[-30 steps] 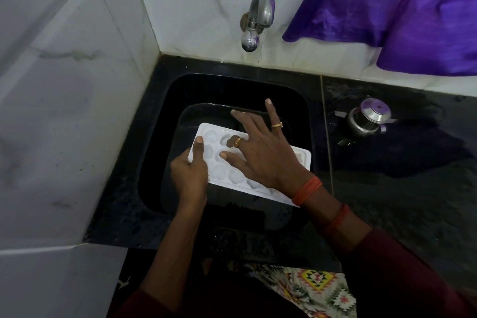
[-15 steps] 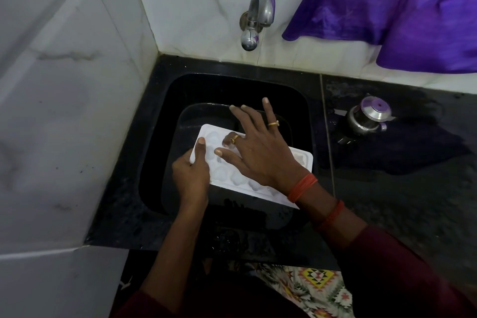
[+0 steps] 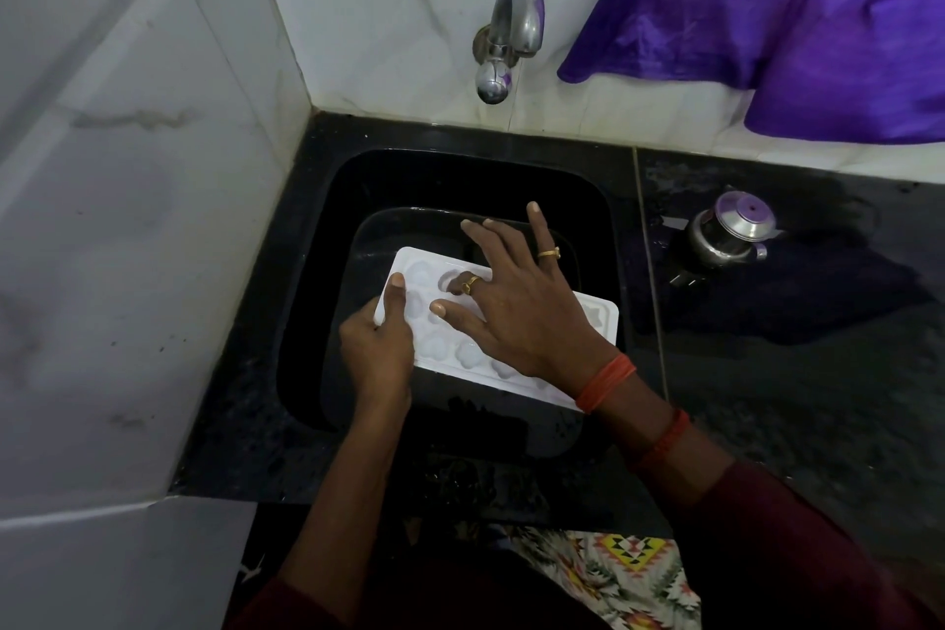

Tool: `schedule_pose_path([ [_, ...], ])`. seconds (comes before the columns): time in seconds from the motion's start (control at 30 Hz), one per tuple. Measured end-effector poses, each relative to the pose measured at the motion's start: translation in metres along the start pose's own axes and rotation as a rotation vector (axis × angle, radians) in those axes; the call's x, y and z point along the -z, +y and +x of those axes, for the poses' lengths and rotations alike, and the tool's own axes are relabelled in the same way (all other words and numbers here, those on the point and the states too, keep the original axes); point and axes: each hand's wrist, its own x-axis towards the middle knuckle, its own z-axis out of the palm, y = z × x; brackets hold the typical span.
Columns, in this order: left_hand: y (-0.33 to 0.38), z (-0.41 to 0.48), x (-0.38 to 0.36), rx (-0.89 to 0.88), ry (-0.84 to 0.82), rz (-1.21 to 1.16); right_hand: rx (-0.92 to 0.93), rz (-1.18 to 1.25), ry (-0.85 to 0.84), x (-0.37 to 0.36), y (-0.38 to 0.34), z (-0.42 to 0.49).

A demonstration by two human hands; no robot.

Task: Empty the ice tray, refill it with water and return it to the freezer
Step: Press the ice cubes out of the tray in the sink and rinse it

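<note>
Little moved: left hand [image 3: 376, 353] grips ice tray [image 3: 460, 356], right hand [image 3: 521, 307] presses.

Left hand [image 3: 376, 353] grips, thumb stretched on top; right hand [image 3: 521, 315] lies flat, fingers [image 3: 538, 233] splayed.

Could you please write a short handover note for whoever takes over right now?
Left hand grips the left end of the ice tray, thumb on top.
Right hand lies spread on it, one finger curled into a cavity.
The tray is over the sink; no water runs from the tap.
Emptying seems underway; remaining ice cannot be told.
Left: refill, return to freezer.
</note>
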Motion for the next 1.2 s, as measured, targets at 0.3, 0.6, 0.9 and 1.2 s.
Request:
schedule_pose_path([
  [0.3,-0.002,0.004,-0.003,-0.014,0.001,0.017,0.016,0.005,0.031,0.005,-0.001,-0.001],
  [0.6,-0.002,0.008,-0.004,-0.027,0.008,0.014,0.072,0.139,0.136,0.009,0.000,-0.010],
  [0.9,-0.004,0.009,-0.005,-0.035,-0.007,0.036,0.148,0.070,0.057,0.013,0.002,-0.006],
  [1.2,-0.009,0.008,-0.004,-0.021,-0.001,0.041,0.179,-0.021,-0.038,0.013,0.003,0.000],
])
